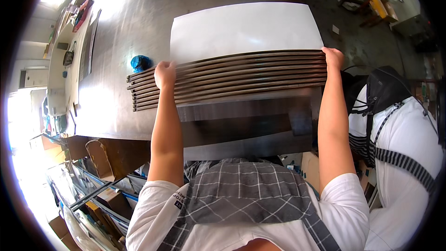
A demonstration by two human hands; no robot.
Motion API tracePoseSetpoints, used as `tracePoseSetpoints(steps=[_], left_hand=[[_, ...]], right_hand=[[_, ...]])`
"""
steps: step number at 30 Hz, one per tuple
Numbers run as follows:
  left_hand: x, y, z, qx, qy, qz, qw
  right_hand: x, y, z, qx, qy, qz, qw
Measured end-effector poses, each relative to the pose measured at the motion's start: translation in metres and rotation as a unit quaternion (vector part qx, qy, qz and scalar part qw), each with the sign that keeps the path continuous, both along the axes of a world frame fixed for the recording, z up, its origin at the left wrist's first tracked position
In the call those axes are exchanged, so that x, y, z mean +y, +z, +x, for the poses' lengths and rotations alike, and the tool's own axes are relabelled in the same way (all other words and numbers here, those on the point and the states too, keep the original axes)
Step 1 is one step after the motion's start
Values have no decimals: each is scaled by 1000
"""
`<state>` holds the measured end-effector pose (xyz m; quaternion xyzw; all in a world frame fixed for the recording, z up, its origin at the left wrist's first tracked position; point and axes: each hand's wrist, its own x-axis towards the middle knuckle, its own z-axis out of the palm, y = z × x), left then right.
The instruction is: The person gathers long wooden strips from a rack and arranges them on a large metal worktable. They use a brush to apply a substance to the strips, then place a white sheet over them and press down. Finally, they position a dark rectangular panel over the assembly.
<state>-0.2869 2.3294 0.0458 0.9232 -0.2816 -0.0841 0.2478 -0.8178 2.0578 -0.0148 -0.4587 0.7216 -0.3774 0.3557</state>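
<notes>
Several long, thin dark-brown strips (251,72) lie side by side in a row across the front of the metal table, slightly smeared by motion. My left hand (165,75) is closed over the row toward its left part, and the strip ends stick out past it. At the right end my right hand (333,59) grips the strips by their far corner. Beyond them a large white sheet (246,28) lies flat, its near edge meeting the strips. A crumpled blue bundle (140,63) sits just left of my left hand.
The grey metal table (121,97) extends to the left and away from me. A dark, glossy panel (241,121) lies between the strips and my apron. Close on the right is a person in white (399,144). Shelves with boxes and sheets (102,200) stand at lower left.
</notes>
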Motion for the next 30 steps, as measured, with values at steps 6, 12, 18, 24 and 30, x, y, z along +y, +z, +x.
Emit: tracePoseSetpoints(steps=[6,12,18,24,30], left_hand=[[-25,-3,-1,-34,6,34,999],[-41,9,-16,-64,59,67,994],[-101,18,-105,-149,-296,-89,939],[-96,16,-133,-119,-363,-22,924],[-53,9,-142,-111,-361,-91,921]], right_hand=[[-41,-22,-3,28,17,0,999],[-43,18,29,177,40,20,983],[54,76,191,305,335,-179,873],[90,65,179,392,405,-198,802],[89,75,85,464,157,-225,842]])
